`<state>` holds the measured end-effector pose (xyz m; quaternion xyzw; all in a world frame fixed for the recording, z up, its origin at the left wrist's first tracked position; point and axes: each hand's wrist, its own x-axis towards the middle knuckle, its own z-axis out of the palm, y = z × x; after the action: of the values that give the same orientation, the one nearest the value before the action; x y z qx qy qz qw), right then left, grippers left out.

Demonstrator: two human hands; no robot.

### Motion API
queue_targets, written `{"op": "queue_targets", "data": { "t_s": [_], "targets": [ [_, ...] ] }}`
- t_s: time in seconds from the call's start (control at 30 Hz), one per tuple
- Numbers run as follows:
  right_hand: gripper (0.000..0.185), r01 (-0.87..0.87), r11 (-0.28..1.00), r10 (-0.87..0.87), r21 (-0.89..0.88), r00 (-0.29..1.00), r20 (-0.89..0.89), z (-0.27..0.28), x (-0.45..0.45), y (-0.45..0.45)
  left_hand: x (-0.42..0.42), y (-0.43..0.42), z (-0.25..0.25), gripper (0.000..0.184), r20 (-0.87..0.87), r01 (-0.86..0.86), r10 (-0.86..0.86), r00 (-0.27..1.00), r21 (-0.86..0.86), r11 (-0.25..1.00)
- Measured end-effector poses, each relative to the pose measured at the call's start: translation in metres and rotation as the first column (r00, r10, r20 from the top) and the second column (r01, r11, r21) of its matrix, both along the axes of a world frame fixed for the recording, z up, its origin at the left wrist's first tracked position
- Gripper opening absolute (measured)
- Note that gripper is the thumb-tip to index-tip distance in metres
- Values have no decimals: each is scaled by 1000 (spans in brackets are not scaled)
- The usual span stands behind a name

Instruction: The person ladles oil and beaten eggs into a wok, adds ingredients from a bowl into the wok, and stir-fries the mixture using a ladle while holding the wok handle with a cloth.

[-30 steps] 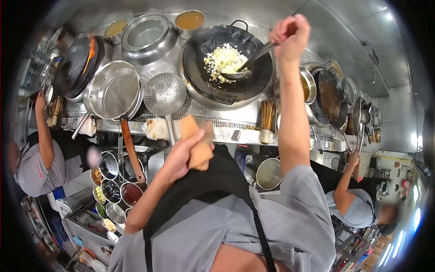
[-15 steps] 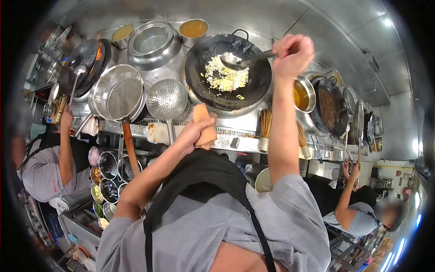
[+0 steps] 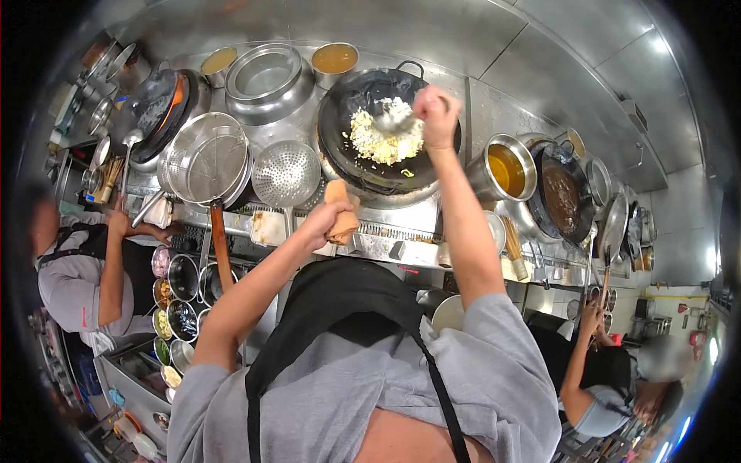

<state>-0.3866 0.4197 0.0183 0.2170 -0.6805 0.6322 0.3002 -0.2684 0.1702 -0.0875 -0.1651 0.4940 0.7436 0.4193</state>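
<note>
My right hand (image 3: 437, 116) is closed round the handle of a ladle (image 3: 394, 121), above the right part of a black wok (image 3: 336, 100). Motion blurs the ladle's bowl, which is down among white rice and yellow egg (image 3: 370, 143); my fist hides most of the handle. A folded tan cloth (image 3: 342, 224) is gripped in my left hand (image 3: 321, 222), in front of the wok's near edge and apart from it.
A perforated skimmer (image 3: 286, 171) and a wire strainer (image 3: 204, 157) lie left of the wok. An oil pot (image 3: 507, 171) stands to its right. One co-worker (image 3: 93, 285) is at the left, another (image 3: 594, 370) at the right.
My right hand has moved left and slightly down, carrying the ladle further over the wok. The rice is heaped differently. My left hand still grips the cloth in nearly the same place.
</note>
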Motion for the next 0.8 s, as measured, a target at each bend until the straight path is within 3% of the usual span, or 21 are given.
{"op": "queue_targets", "data": {
  "t_s": [0.03, 0.07, 0.1, 0.13, 0.17, 0.2, 0.27, 0.3, 0.33, 0.37, 0.4, 0.43, 0.47, 0.5, 0.53, 0.57, 0.6, 0.67, 0.73, 0.77, 0.8],
  "targets": [
    [24, 50, 992, -44, -112, 997, 58, 23, 22, 2, 6, -6, 3, 29, -4, -30, 30, 1000, -27, 999],
    [20, 195, 977, -186, -82, 977, 108, 41, 46, 18, 12, -15, 2, 29, 8, -35, 35, 999, -25, 999],
    [26, 98, 993, -99, -64, 995, -11, 57, 66, 35, 17, -24, 2, 29, -12, -92, 91, 996, -45, 995],
    [29, -104, 971, 98, -216, 994, -38, 61, 86, 59, 23, -30, 0, 30, -26, -147, 146, 989, -62, 987],
    [32, -117, 917, 102, -382, 993, -60, 69, 105, 64, 26, -33, -2, 32, -17, -131, 130, 991, -61, 990],
    [32, -114, 917, 104, -381, 993, -46, 56, 100, 60, 27, -29, -7, 32, -4, -132, 132, 991, -60, 989],
    [28, 352, 791, -373, -501, 926, 61, 15, 86, 33, 11, -13, -21, 36, 70, -170, 166, 984, 52, 984],
    [28, 377, 855, -417, -355, 908, -39, 4, 85, 11, 1, 7, -25, 39, 69, -235, 232, 970, 42, 971],
    [29, 408, 890, -439, -202, 886, -146, -3, 84, -17, -12, 20, -34, 40, 43, -189, 185, 982, 125, 974],
    [19, 336, 935, -349, -115, 930, -116, 3, 103, -52, -20, 32, -40, 41, 21, -142, 141, 990, 207, 968],
    [13, 111, 987, -124, -112, 986, -115, 12, 117, -81, -27, 54, -36, 44, 51, -194, 189, 981, 145, 970],
    [10, -18, 1000, 17, -6, 992, -127, 17, 118, -90, -34, 69, -43, 41, -151, -171, 207, 967, 221, 960],
    [11, -37, 995, 45, 94, 996, -82, 1, 108, -88, -41, 78, -56, 40, -249, -148, 212, 945, 254, 956],
    [10, 42, 998, -48, -52, 991, -125, -21, 82, -81, -48, 87, -69, 39, -342, -126, 224, 912, 287, 950],
    [9, 117, 973, -148, -199, 977, -150, -36, 59, -74, -58, 93, -79, 33, -83, -148, 165, 983, 188, 971],
    [14, 138, 960, -151, -242, 988, -38, -17, 53, -58, -66, 101, -90, 27, 184, -141, 123, 975, 86, 986],
    [19, 155, 947, -141, -282, 988, 66, 15, 50, -36, -74, 109, -103, 27, 175, -140, 122, 977, 90, 986],
    [30, -159, 932, 199, -325, 975, 95, 53, 70, -2, -82, 126, -126, 23, 229, -394, 385, 894, -8, 919],
    [35, -161, 933, 192, -323, 979, 67, 39, 74, 11, -60, 124, -106, 24, 215, -446, 434, 875, 10, 895],
    [40, -168, 933, 188, -317, 982, 33, 33, 72, 20, -47, 122, -96, 24, 285, -375, 345, 894, 57, 925],
    [42, -33, 955, 34, -294, 999, 0, 33, 66, 29, -40, 121, -74, 24, 343, -303, 249, 906, 113, 946]
  ]
}}
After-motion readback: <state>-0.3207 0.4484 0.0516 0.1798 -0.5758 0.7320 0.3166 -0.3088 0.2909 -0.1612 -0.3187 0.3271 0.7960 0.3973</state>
